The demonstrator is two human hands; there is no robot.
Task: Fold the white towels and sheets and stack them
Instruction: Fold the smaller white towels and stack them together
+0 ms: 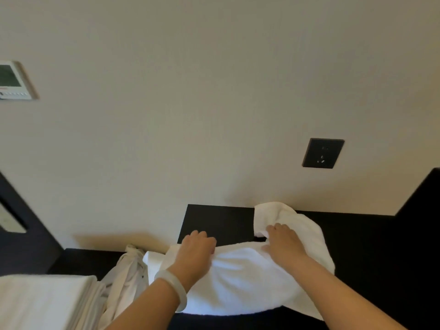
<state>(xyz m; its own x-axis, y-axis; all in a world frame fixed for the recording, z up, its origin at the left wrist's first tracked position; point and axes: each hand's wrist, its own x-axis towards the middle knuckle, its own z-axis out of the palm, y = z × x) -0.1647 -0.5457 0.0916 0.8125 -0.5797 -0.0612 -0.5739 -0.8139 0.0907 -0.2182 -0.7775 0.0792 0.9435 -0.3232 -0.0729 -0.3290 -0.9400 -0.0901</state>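
White towel (pixel 250 282): lies spread and rumpled on the dark counter (pixel 371 246) in front of the person, its near edge hanging over the counter's front; its far right corner is lifted and bunched close to the wall.
Left hand (pixel 197 251): knuckles up at the towel's far left edge, fingers curled down over that edge and thumb pressed on the cloth, gripping it.
Right hand (pixel 283 244): on the towel's far right part, fingertips curled into the raised fold, thumb spread out to the left on the cloth.
Bangle (pixel 172 290): pale, on the left wrist.
Folded white stack (pixel 40 301): lower left, well apart from the towel.
Crumpled off-white cloth (pixel 128 270): between the stack and the towel.
Wall: a black socket (pixel 323 153) above the counter, a control panel (pixel 12 79) far left.
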